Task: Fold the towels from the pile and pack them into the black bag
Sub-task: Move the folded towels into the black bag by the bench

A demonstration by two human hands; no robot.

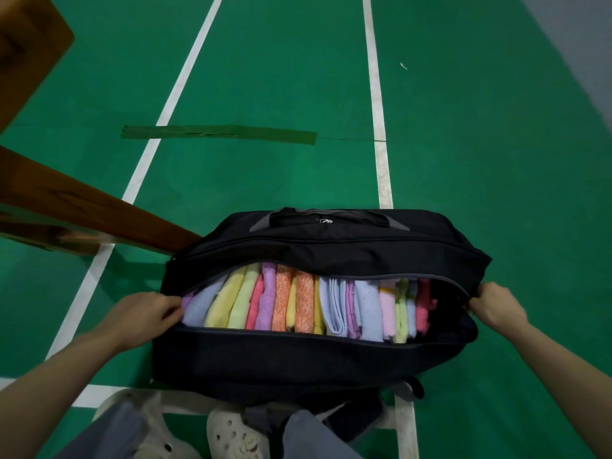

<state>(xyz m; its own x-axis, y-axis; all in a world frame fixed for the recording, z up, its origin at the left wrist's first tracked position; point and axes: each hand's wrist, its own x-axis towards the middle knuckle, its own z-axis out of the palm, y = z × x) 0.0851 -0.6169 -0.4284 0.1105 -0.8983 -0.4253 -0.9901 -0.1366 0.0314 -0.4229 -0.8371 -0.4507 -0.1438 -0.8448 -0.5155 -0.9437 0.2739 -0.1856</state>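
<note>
Grey trouser legs [308, 435] and pale perforated clogs [231, 435] fill the bottom edge of the view, just behind a white plastic stool [402, 412] that carries the black bag [298, 362]. That bag lies lengthwise across the view with its long top zipper open, its carry handle [318, 218] on the far side. Inside stands a packed row of folded towels [298, 303] on edge: lilac and pale blue at the left end, then yellow, pink, orange, white-blue, and more pink and green toward the right, where a dark gap remains. At the left end of the opening the left hand [145, 313] has its fingers curled over the near lip of the bag, fingertips touching the lilac towel. At the right end the right hand [493, 304] pinches the bag's end fabric, its grip narrow and closed on the cloth. So the towels lie between the two grips, inside the bag. Green court floor [463, 127] with white lines spreads beyond, and brown wooden beams [82, 200] slant in from the left.
</note>
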